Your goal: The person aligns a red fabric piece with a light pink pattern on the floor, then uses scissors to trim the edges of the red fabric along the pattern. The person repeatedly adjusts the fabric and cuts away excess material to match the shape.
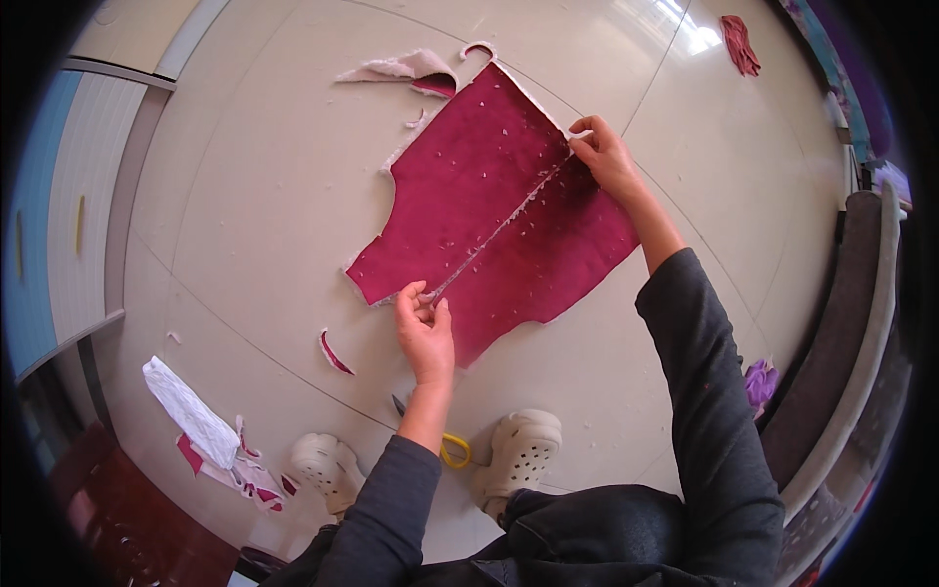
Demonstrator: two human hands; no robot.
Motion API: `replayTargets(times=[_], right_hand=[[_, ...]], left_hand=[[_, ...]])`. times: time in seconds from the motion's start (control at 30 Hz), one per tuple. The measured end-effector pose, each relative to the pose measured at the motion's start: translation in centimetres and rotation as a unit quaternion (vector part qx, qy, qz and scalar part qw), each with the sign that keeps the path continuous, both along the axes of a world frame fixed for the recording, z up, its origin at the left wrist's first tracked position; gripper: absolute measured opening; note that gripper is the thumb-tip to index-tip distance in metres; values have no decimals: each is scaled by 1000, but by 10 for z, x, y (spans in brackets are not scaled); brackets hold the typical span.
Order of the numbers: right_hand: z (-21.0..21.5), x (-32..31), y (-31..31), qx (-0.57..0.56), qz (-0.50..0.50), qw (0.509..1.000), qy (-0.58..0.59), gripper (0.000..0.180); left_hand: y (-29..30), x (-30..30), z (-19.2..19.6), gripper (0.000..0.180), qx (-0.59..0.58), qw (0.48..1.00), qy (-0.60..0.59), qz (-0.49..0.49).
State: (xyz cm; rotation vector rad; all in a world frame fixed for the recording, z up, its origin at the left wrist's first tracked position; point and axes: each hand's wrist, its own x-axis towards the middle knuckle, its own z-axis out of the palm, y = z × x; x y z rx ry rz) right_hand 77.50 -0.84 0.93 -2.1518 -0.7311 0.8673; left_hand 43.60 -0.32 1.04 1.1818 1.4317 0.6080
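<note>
While the maroon cloth (469, 166) lies loose on the floor (254, 196), an uneven pull could skew its pale, fluffy line (501, 229).
The right hand (608, 164) pinches the cloth's far edge between its fingers; the left hand (426, 338) curls its fingers loosely at the line's near end, whether gripping cannot be told.

Pale tiled floor (245, 196) with thin joint lines. Lying on it: a maroon cloth (469, 166) with a white fluffy edge, spread near the centre; a curled offcut (391, 70) beyond its far end; a crescent-shaped sliver (335, 353); yellow-handled scissors (456, 450) between two beige clogs (528, 445); lower left, white cloth (194, 411) with red-and-white scraps (256, 484); upper right, a crumpled reddish cloth (739, 45).
</note>
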Motion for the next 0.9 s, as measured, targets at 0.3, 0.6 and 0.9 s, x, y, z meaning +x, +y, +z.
replayTargets(times=[0.3,0.6,0.9], right_hand=[[30,-2,-4,-17,231,972,-30,41],[28,-2,-3,-10,237,967,-94,39],[70,-14,-10,-18,221,969,-106,32]], left_hand=[[0,-3,-15,29,49,998,29,-7],[-1,4,-7,29,53,996,68,19],[0,-8,7,26,104,993,52,-9]])
